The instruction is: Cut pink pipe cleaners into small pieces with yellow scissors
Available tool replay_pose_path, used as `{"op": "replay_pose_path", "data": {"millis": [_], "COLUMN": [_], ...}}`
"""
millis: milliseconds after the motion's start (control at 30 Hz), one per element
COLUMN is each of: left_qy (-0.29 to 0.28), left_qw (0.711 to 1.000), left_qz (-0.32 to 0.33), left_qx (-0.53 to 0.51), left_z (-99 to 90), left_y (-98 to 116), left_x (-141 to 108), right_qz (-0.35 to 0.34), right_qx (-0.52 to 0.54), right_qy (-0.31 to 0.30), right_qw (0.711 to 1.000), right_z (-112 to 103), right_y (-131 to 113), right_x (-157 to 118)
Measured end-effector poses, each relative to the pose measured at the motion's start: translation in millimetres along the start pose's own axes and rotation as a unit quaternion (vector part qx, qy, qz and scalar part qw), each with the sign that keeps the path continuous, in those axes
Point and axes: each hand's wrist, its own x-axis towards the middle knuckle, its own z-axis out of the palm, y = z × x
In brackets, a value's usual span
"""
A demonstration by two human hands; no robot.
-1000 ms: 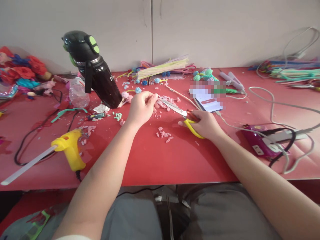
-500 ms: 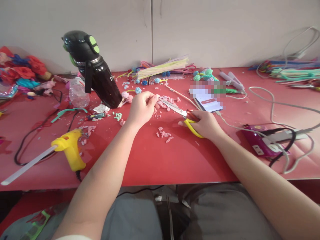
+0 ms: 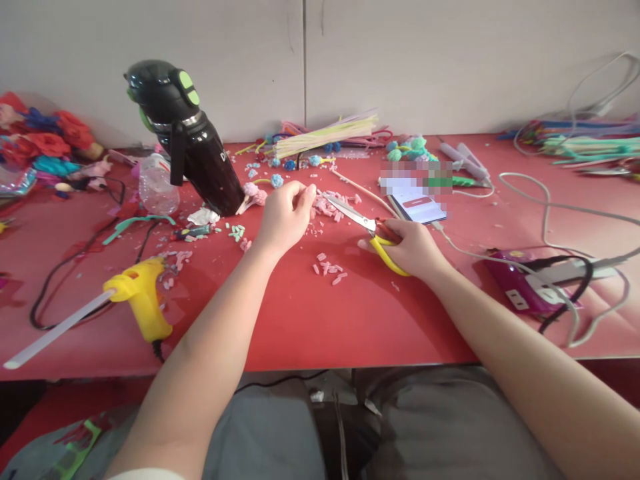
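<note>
My left hand (image 3: 289,217) is closed in a pinch above the red table; whatever lies between thumb and forefinger is too small to make out. In my right hand (image 3: 413,248) is a pair of scissors (image 3: 355,215) with yellow and red handles, its blades pointing left toward the pinched fingertips. Under and behind the blades lies a heap of short pink cut pieces (image 3: 327,207). A smaller scatter of pink pieces (image 3: 329,268) rests on the table nearer to me, between my two forearms.
A black bottle (image 3: 200,147) and a yellow glue gun (image 3: 145,300) are on the left. Pipe cleaners (image 3: 327,137) lie along the wall. A phone (image 3: 417,200), a purple power socket block (image 3: 525,283) and loose white cables (image 3: 545,213) occupy the right. The table's front edge is close to me.
The scissors and my right hand have shifted very slightly right, widening the gap between blade tips and left fingertips. My left hand keeps its pinch almost in place.
</note>
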Motion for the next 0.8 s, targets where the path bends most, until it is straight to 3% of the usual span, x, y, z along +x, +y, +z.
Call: {"op": "replay_pose_path", "data": {"millis": [800], "left_qy": [0.004], "left_qw": [1.000], "left_qz": [0.019], "left_qx": [0.013], "left_z": [1.0], "left_y": [-0.9], "left_x": [0.0], "right_qz": [0.004], "right_qx": [-0.015], "right_qy": [-0.006], "right_qw": [1.000], "right_z": [-0.6], "right_y": [1.3], "right_x": [3.2]}}
